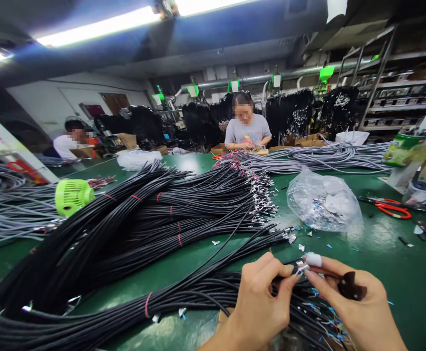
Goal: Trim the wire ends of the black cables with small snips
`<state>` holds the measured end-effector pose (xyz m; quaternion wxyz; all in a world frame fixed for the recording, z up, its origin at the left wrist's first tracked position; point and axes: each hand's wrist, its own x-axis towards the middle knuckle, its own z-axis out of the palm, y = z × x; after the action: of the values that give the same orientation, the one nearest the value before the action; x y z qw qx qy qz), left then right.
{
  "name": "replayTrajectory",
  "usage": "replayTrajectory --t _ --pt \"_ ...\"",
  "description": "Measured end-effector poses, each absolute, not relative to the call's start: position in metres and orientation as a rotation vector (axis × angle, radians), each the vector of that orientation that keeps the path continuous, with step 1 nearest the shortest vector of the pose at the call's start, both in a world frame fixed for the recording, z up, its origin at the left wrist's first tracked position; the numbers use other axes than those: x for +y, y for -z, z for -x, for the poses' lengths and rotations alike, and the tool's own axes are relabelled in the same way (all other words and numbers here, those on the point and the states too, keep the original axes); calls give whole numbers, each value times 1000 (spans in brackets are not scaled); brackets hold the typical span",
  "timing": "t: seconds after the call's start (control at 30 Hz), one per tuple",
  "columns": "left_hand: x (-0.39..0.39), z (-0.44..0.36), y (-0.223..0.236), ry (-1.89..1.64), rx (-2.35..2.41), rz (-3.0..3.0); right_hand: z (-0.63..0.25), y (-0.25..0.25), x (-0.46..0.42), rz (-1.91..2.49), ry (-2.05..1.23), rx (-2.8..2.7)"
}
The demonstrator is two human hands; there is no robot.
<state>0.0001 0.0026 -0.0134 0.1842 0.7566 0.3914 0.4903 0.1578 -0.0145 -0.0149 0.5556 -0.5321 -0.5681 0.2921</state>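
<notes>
My left hand (264, 292) is closed in a pinch on a black cable, just behind its stripped end (301, 268), where whitish foil or wire shows. The thumb and index finger of my right hand (362, 302) meet at that same end, pinching the whitish strip. White tape (313, 260) wraps my right index fingertip. A dark brown, shiny object (351, 286) sits in my right palm; its kind cannot be made out. Below my hands lie more black cables (213, 287) with loose coloured wire ends (335, 324).
Red-banded bundles of black cable (132, 234) cover the green table (381, 253). A clear plastic bag (324, 200) of scraps, red-handled scissors (392, 208), a green fan (73, 197) and grey cables (330, 156) lie around. One person (247, 129) works opposite, another (71, 141) far left.
</notes>
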Motion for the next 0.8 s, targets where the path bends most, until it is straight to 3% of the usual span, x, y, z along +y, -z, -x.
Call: replayTrajectory --t 0.23,0.4,0.5,0.8 --pt "4 0 11 -1300 1095 -2087 -146 7 -15 1254 -735 -1095" --pt "4 -3 22 -1376 1251 -2489 -137 14 -25 1231 -662 -1115" --pt "4 -5 27 -1243 1294 -2687 -143 15 -26 1160 -513 -1322" --pt "10 4 4 -1144 1068 -2087 -172 0 -15 1134 -380 -1641"
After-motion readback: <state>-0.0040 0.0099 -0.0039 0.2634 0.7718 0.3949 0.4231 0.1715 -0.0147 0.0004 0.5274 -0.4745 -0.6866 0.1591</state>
